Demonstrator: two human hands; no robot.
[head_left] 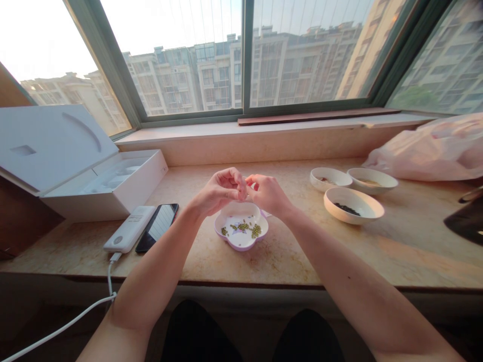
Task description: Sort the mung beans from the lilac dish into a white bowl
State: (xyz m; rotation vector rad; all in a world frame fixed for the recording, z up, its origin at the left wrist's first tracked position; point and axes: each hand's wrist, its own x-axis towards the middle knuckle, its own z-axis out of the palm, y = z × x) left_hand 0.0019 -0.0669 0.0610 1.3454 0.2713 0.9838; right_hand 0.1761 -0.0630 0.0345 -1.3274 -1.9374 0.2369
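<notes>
Head: bowl (241,245), power bank (130,227) (print illegible)

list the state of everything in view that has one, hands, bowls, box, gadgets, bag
Left hand, fingers bent, grip unclear
Right hand, fingers bent, grip unclear
Flower-shaped bowl, upright, green beans inside
White box, lid open
Power bank, lying flat, cable plugged in
Smartphone, face up
Front round bowl, upright, dark contents
Left rear bowl, upright, some contents
Right rear bowl, upright, some contents
Plastic bag, crumpled
</notes>
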